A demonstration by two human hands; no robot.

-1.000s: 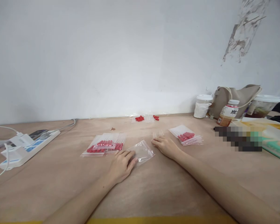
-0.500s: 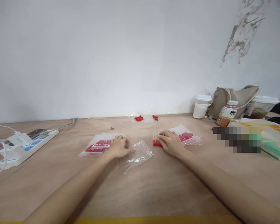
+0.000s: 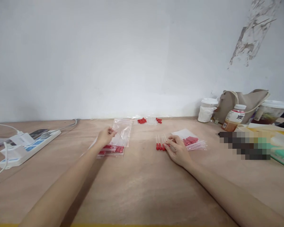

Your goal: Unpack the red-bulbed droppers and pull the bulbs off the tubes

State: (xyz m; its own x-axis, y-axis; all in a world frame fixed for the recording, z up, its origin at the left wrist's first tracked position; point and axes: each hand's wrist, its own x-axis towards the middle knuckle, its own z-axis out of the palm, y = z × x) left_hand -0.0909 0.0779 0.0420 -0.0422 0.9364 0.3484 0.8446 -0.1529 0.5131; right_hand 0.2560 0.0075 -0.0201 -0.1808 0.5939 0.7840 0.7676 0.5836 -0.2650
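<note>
My left hand point(image 3: 106, 136) is closed, its fingertips pinching a clear zip bag point(image 3: 123, 130) that hangs over a pile of bags point(image 3: 113, 153). Red-bulbed droppers show inside the piled bags, partly hidden by my left wrist. On the right, loose clear droppers with red bulbs point(image 3: 159, 146) lie side by side, bulbs towards me. The thumb and fingertips of my right hand point(image 3: 178, 150) close on the rightmost dropper by its bulb. Just beyond that hand is another stack of zip bags point(image 3: 190, 142) with red bulbs inside.
Small red pieces point(image 3: 142, 120) lie on plastic by the wall. A white power strip point(image 3: 35, 146) with chargers and a phone is at left. At right stand a lidded cup point(image 3: 207, 110), a labelled bottle point(image 3: 234, 118), a grey bag point(image 3: 247, 97) and a tissue pack point(image 3: 282, 151).
My left hand has moved left and away from me, carrying the clear bag off the middle of the table onto the left pile. My right hand has shifted slightly, uncovering more of the droppers.
</note>
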